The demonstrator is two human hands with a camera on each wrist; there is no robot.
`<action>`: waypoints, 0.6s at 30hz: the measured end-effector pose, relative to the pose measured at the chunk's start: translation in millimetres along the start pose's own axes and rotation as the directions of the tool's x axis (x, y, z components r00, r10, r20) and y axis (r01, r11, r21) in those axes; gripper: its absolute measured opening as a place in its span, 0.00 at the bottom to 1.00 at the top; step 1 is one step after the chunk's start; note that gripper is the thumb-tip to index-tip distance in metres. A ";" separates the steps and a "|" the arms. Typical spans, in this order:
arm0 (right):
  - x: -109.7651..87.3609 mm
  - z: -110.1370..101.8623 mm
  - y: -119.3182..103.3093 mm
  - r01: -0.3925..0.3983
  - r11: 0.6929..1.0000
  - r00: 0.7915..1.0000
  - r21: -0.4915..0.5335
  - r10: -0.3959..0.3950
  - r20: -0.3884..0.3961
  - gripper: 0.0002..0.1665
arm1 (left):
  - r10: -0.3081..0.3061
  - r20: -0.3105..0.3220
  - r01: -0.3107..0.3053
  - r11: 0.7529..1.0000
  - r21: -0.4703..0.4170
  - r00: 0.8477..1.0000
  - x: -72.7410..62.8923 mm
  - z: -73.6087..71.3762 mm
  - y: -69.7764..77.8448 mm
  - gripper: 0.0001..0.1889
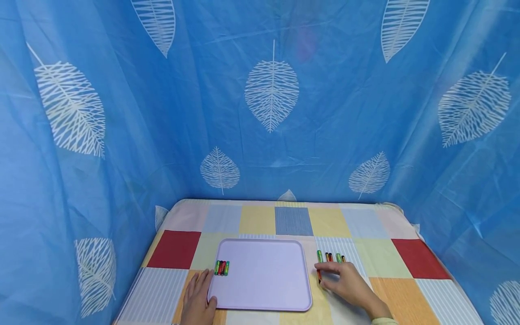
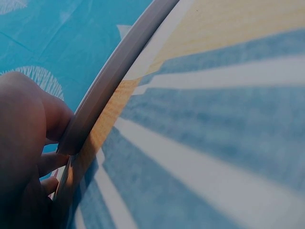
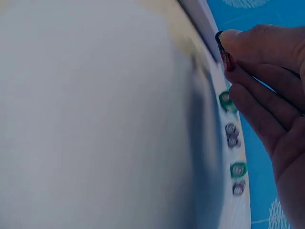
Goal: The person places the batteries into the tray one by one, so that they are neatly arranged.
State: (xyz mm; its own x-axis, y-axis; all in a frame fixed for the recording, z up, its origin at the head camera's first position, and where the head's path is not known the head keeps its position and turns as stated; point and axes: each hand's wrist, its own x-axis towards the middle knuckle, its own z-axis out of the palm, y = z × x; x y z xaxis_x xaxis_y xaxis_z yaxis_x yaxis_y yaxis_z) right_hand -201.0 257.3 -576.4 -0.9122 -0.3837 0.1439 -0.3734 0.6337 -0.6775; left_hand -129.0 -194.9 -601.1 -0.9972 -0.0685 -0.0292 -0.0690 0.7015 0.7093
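My right hand [image 1: 347, 282] pinches a red-and-black battery [image 3: 226, 53] between thumb and fingertips, to the right of the tray. Just beyond the fingers, a green battery [image 1: 319, 256] lies in a loose row with several others, red-and-black and green. At the tray's left edge rests my left hand [image 1: 199, 300], its fingers extended along the side and the thumb by the near corner. In the left wrist view, that thumb touches the tray rim [image 2: 102, 88]. The lilac tray [image 1: 264, 277] carries a short row of green and red batteries [image 1: 222, 268] by its left edge.
A patchwork cloth [image 1: 257, 220] of coloured squares covers the table. Blue curtains [image 1: 325, 135] with white leaf prints hang behind it and along both sides.
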 end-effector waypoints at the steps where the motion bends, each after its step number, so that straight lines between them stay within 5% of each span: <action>1: 2.6 0.5 -1.9 0.012 1.000 1.000 0.008 -0.012 -0.002 0.22 | 0.001 -0.002 -0.001 1.000 0.003 1.000 0.1 -0.2 0.1 0.39; 18: 52.6 31.0 -37.2 0.147 0.984 0.989 0.102 -0.149 0.008 0.23 | 0.075 -0.061 -0.074 0.997 0.014 0.995 -1.0 2.5 -4.5 0.38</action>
State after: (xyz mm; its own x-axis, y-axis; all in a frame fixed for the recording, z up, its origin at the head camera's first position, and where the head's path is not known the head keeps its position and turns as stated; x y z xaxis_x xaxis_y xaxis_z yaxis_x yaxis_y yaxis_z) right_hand -229.8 192.7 -566.0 -0.8451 -0.4793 0.2370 -0.4842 0.4982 -0.7193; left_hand -127.7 -196.2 -606.0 -0.9960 -0.0591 0.0675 0.0050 0.7147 0.6994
